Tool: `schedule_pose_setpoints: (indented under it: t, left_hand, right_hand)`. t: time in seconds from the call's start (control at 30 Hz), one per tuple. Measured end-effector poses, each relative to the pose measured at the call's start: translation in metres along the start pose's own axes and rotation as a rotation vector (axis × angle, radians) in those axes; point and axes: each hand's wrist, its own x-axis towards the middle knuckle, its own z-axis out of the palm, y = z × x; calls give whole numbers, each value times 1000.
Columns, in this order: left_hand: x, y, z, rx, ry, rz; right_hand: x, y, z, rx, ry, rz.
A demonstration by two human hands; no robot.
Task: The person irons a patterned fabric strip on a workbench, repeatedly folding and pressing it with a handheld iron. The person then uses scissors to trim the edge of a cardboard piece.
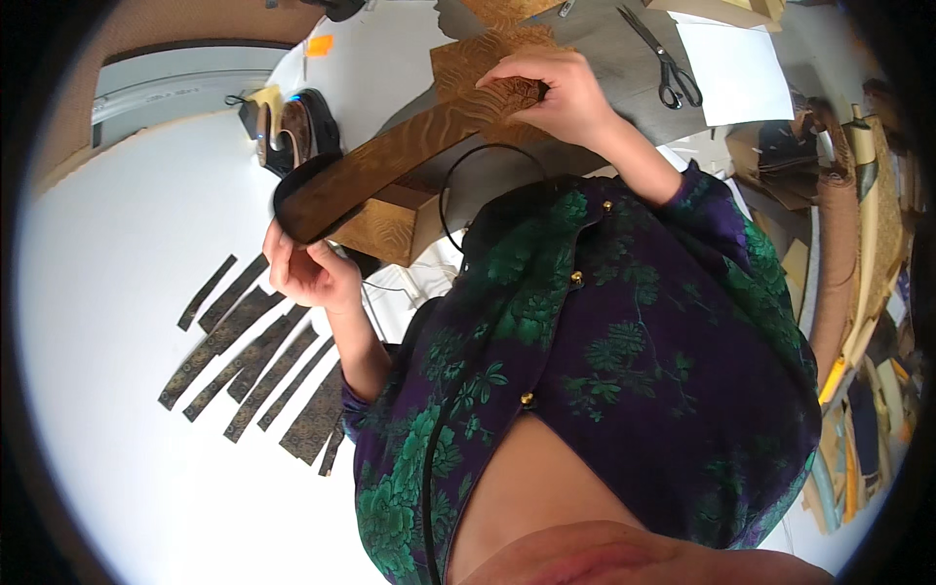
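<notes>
My left hand pinches the near end of a long brown strip with a wavy wood-grain-like pattern, where the strip curls over and shows a dark underside. At the far end, the fingers and thumb of my right hand curve around the same strip, which is bent or gathered there. The strip slants between both hands, above the work surface. Beyond it lies a brown piece of similar pattern with a ragged edge. Partly hidden under the strip is a box-like piece with the same pattern.
Black-handled scissors lie on a grey surface beside white paper. Several dark patterned strips are spread on the white table. Rolls of material stand at right. A thin black cord loops before me.
</notes>
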Motion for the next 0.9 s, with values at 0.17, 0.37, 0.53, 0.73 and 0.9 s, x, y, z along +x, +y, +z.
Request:
schedule_pose_setpoints:
  t: [0.17, 0.37, 0.53, 0.73, 0.9]
  left_hand:
    - [1, 10, 19, -298, 183, -124]
    - [11, 14, 13, -208, 95, -31]
    - [14, 18, 21, -273, 216, 9]
    - [57, 66, 2, 57, -25, 190]
    - [108, 140, 75, 218, -423, 552]
  right_hand:
    - [15, -35, -24, -167, 143, -179]
    - [16, -49, -27, -209, 163, -162]
    - [19, -35, -31, -272, 120, -218]
    - [19, -4, 0, -194, 175, -170]
    - [12, 10, 58, 275, 79, 92]
